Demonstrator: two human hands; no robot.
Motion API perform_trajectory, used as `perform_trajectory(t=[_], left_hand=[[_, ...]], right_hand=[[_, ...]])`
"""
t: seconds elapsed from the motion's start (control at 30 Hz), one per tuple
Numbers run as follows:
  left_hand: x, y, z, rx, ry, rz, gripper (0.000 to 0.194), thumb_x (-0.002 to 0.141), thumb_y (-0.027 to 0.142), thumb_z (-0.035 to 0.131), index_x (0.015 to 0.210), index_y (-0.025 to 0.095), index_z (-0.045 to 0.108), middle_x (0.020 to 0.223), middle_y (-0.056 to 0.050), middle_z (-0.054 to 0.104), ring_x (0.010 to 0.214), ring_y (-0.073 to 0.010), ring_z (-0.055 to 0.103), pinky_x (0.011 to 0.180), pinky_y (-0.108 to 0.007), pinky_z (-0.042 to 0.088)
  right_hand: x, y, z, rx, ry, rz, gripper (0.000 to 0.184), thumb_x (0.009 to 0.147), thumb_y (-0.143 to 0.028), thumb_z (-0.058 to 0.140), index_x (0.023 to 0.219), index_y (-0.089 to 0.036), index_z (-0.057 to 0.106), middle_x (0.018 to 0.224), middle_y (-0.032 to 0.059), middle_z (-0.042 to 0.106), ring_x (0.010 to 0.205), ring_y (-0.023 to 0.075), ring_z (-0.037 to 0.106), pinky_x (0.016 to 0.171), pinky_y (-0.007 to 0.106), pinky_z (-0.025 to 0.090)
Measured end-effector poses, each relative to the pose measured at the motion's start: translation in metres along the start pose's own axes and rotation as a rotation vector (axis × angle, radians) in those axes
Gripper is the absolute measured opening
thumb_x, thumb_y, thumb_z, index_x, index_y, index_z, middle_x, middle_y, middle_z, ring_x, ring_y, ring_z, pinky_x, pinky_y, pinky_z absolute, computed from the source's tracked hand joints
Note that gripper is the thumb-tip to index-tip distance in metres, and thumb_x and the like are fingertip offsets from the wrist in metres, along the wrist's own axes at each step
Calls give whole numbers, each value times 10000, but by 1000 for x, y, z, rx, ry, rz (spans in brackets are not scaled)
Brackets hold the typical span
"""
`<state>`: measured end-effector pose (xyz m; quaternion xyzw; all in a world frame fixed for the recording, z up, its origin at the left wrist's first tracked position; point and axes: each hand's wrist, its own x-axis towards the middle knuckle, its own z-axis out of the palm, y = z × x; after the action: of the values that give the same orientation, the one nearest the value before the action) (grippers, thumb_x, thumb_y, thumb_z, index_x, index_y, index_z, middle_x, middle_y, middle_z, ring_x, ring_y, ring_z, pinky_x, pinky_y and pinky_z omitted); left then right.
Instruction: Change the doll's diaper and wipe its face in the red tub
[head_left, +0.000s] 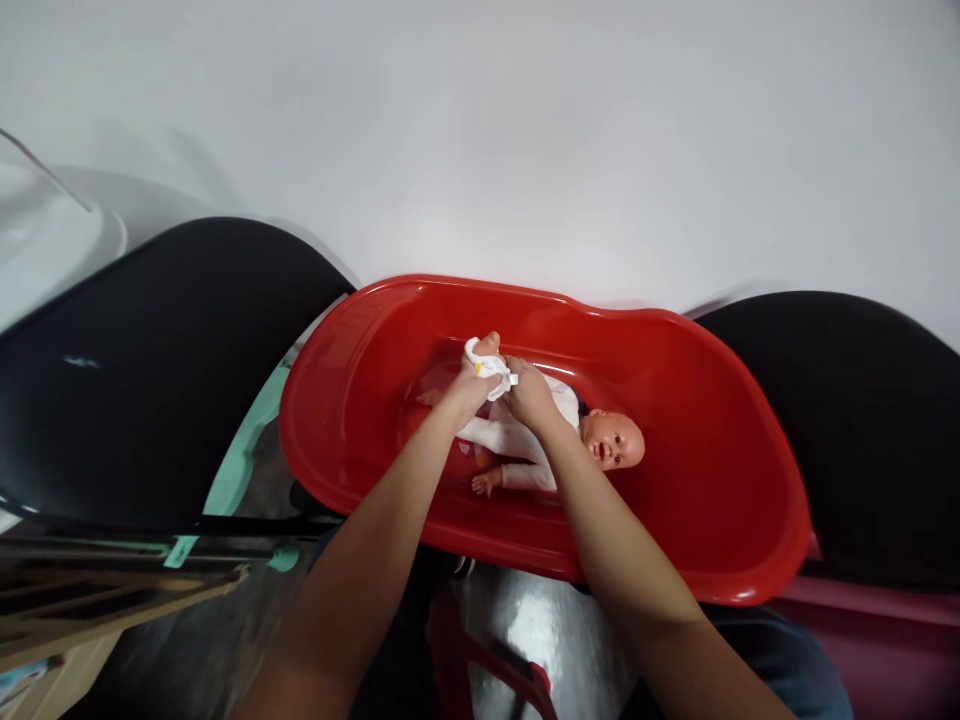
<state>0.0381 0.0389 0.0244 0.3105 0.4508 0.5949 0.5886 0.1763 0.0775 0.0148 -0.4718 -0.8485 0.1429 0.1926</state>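
A baby doll (613,441) in white clothing lies on its back in a red baby bathtub (757,500), its head to the right. White doll clothing (491,375) with a yellow patch and a small white label is bunched around one raised limb of the doll. The limb's bare end pokes out above the cloth; I cannot tell whether it is a hand or a foot. My left hand (466,392) is closed on this clothing from the left. Against its right side, by the label, my right hand (527,392) is also closed, its fingertips partly hidden.
The tub rests between a black chair seat (150,380) on the left and another black seat (862,430) on the right. A white wall (525,150) stands behind. Wooden slats (112,610) are at lower left, with a red frame (502,660) below the tub.
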Motion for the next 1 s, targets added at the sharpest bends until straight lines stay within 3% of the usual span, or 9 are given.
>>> perform_trajectory(t=[0.1,0.27,0.5,0.63,0.8,1.0], left_hand=[[7,-4,0,6,75,45,790,827,-4,661,1533,319,512,1542,-71,623,1402,-199,608,1184,-390,478],[9,1,-2,60,261,53,729,895,53,672,1552,229,409,1457,-149,668,1223,-228,716,1067,-420,569],[10,8,-10,364,215,248,602,837,65,736,1394,202,555,1433,-140,666,1280,-241,673,1129,-406,514],[8,14,-16,482,151,340,557,799,57,748,1320,201,614,1385,-124,676,1268,-244,657,1139,-404,484],[6,19,-21,514,143,359,501,764,85,795,1229,228,670,1294,-98,688,1242,-267,636,1155,-432,441],[3,19,-20,682,155,348,421,845,140,770,1234,241,646,1228,-108,677,1220,-294,619,1147,-462,430]], right_hand=[[1,-2,0,-4,-14,-44,246,1038,-270,560,1194,-124,683,1179,166,731,1008,263,625,904,345,464],[2,-7,-1,-122,-93,-23,270,1055,-357,605,1118,-116,710,1147,174,711,993,263,605,915,361,443],[1,-7,-1,-157,-111,-33,287,1034,-352,662,1161,-101,718,1142,173,698,997,272,597,937,377,438],[0,-4,-1,-85,-86,-63,353,1012,-322,689,1298,-116,671,1208,162,696,1041,273,596,968,382,442],[-2,-1,-1,-48,-80,-97,404,1019,-315,670,1375,-129,631,1262,173,688,1076,284,596,987,403,445],[-3,1,6,-71,-102,-131,395,1041,-350,641,1365,-125,638,1286,192,690,1201,329,583,1070,459,418]])
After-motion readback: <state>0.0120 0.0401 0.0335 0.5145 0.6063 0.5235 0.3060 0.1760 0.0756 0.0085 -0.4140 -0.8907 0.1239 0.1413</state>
